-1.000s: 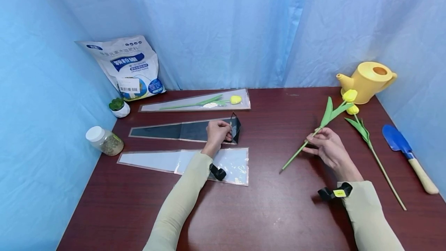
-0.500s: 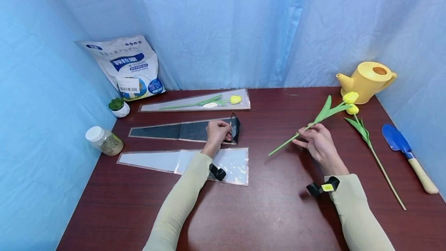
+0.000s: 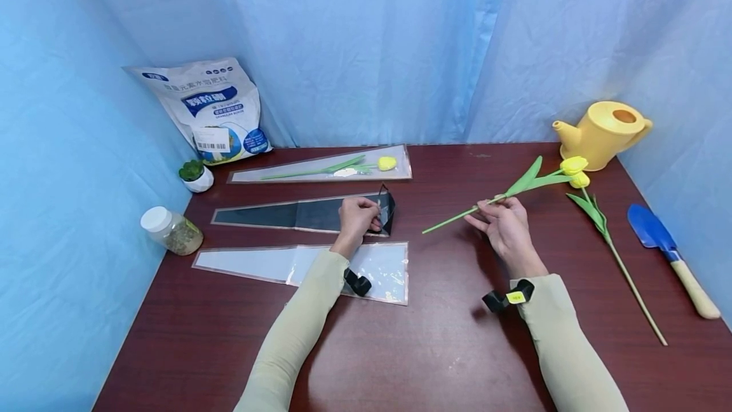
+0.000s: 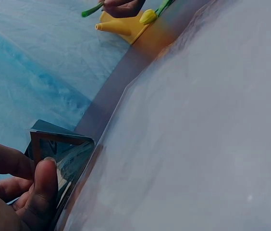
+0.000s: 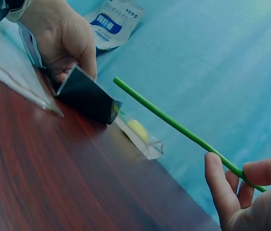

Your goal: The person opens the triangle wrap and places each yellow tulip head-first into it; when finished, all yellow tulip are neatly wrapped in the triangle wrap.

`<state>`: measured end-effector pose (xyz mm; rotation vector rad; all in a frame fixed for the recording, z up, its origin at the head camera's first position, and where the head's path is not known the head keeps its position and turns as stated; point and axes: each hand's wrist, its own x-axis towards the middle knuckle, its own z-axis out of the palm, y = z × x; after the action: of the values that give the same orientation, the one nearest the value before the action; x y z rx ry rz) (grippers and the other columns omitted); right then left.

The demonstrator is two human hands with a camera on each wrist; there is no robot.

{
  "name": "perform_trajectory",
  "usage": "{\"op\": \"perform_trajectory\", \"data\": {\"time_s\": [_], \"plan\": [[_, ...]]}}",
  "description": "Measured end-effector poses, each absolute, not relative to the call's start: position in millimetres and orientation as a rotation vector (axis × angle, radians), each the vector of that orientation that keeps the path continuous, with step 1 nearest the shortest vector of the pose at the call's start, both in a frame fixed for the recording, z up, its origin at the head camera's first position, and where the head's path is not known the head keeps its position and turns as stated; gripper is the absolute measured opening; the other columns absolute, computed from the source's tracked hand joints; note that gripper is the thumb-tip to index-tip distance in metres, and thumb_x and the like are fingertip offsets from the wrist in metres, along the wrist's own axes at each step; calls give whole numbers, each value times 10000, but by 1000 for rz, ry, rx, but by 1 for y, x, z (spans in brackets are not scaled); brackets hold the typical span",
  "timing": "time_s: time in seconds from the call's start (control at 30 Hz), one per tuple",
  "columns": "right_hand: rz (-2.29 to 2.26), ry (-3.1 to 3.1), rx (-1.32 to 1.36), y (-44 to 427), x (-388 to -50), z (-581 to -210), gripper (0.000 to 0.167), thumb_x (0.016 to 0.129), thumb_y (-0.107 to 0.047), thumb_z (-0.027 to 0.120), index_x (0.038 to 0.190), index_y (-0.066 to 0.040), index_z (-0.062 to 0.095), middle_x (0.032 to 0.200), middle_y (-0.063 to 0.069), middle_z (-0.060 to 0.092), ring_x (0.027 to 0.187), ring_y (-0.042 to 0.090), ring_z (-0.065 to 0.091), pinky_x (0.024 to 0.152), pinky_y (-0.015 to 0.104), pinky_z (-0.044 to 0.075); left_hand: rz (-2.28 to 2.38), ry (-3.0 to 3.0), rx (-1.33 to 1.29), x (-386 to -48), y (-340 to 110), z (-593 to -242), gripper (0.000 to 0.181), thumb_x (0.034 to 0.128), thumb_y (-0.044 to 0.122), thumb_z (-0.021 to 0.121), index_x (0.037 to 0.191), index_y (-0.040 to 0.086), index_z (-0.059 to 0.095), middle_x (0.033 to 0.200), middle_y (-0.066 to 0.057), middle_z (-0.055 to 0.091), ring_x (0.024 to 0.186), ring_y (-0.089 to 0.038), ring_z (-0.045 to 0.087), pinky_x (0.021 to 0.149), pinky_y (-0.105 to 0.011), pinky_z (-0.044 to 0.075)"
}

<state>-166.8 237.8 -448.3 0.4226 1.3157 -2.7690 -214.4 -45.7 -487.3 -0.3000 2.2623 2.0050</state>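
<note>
My left hand (image 3: 357,220) pinches the wide end of the black flower sleeve (image 3: 263,215) in the middle of the table. The mouth of that sleeve gapes, as the right wrist view also shows. Between thumb and fingers, my right hand (image 3: 506,231) holds a yellow tulip by its green stem (image 5: 169,120). The tulip is lifted, with its bloom (image 3: 574,165) to the right and its bare stem end pointing left toward the sleeve's mouth, some way apart from it. Behind lies a clear-fronted sleeve (image 3: 246,176) with another yellow tulip (image 3: 387,163) inside.
A white sleeve (image 3: 246,262) lies nearest, under my left forearm. At right are a loose tulip (image 3: 629,275), a blue trowel (image 3: 652,227) and a yellow watering can (image 3: 600,135). At left stand a fertilizer bag (image 3: 214,113), a small potted plant (image 3: 197,178) and a tipped jar (image 3: 174,231).
My right hand has moved left and slightly away with the tulip, whose stem has turned flatter and now ends closer to the black sleeve. The left hand has stayed in place.
</note>
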Motion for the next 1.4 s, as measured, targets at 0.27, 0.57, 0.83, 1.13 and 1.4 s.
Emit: {"op": "perform_trajectory", "data": {"time_s": [0.27, 0.57, 0.83, 1.13, 1.4], "plan": [[-2803, 1356, 516, 220, -175, -445, 276, 959, 122, 486, 971, -118, 352, 830, 25, 586, 793, 140, 674, 726, 382, 628, 2000, 2263, -297, -215, -46, -487, 106, 891, 20, 661, 913, -41, 745, 654, -41, 660, 431, -97, 603, 448, -249, 538], [-2826, 1411, 603, 203, -183, -446, 262, 970, 85, 513, 989, -123, 356, 891, 29, 558, 824, 137, 668, 760, 362, 627, 2011, 2255, -297, -214, -45, -487, 104, 888, 11, 660, 910, -47, 743, 680, -71, 682, 427, -96, 600, 448, -250, 536], [-2873, 1452, 619, 191, -189, -450, 250, 973, 92, 489, 986, -124, 365, 896, 33, 550, 839, 133, 664, 747, 365, 629, 2006, 2263, -302, -214, -45, -487, 109, 888, 9, 656, 913, -51, 744, 691, -85, 688, 427, -96, 599, 450, -258, 540], [-2910, 1529, 600, 169, -198, -450, 238, 969, 79, 517, 1014, -101, 369, 920, 33, 524, 842, 145, 618, 725, 361, 631, 2016, 2244, -302, -215, -46, -487, 110, 886, 8, 660, 913, -60, 741, 692, -96, 694, 421, -96, 597, 445, -258, 538], [-2952, 1595, 622, 158, -205, -454, 270, 950, 94, 539, 984, -118, 375, 889, 31, 525, 842, 143, 598, 677, 346, 629, 2017, 2242, -306, -215, -46, -486, 110, 895, 7, 657, 912, -61, 743, 691, -89, 686, 420, -97, 594, 441, -254, 535]]}}
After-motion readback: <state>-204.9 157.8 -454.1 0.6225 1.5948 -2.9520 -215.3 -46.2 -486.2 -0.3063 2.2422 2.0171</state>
